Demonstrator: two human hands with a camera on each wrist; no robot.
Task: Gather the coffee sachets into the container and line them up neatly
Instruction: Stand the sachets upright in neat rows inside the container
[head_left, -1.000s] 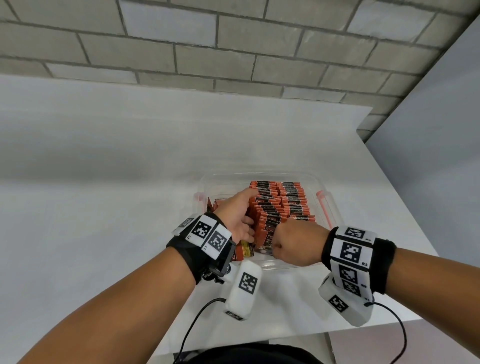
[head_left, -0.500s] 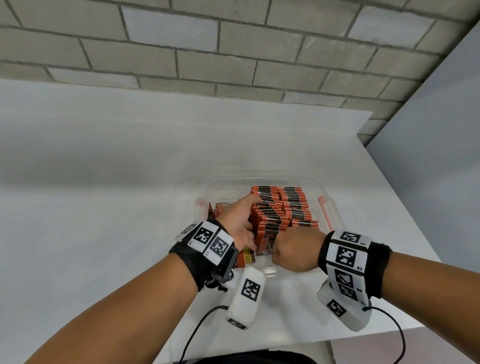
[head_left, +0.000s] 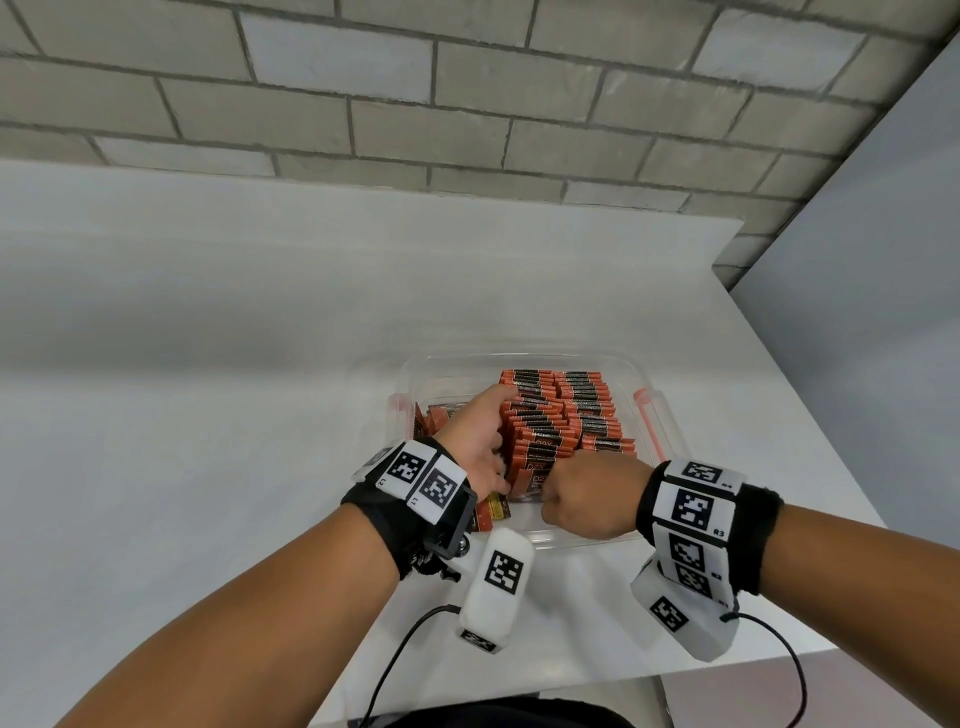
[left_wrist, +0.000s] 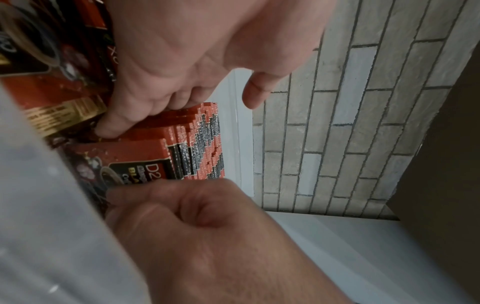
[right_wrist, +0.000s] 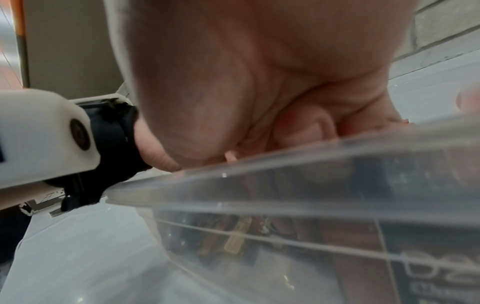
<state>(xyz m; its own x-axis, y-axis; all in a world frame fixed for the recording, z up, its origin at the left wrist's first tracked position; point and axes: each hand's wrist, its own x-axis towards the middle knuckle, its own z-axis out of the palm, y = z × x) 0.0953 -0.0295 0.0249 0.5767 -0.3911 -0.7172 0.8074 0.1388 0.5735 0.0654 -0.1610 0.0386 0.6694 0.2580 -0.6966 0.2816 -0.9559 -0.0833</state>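
On the white bench (head_left: 218, 332), far left to near right: bare surface, then the clear container (head_left: 519, 360) with pink side latches, near the bench's front edge. Left side of container holds a few loose coffee sachets (head_left: 439, 415), lying flat or tilted, one poking out under the left wrist. Left hand (head_left: 475, 434) reaches in beside them; in the left wrist view its fingers (left_wrist: 111, 125) are straight and close together, pressed against the left flank of the standing rows, thumb held apart, nothing gripped. Centre and right of container: two packed rows of upright sachets (head_left: 566, 410), orange and black, tops stepped and not quite level. Right hand (head_left: 589, 496) sits at the near end of the rows, fingers curled into a fist; appears to nip the front sachet's top edge, but the contact is hidden, so cannot tell for certain. Risks, as judgement: sideways push from the left could fan or topple the tight row if the front end is let go; thin packets may buckle or ride up over neighbours; loose ones at left could get trapped flat beneath; light container might slide toward the bench edge
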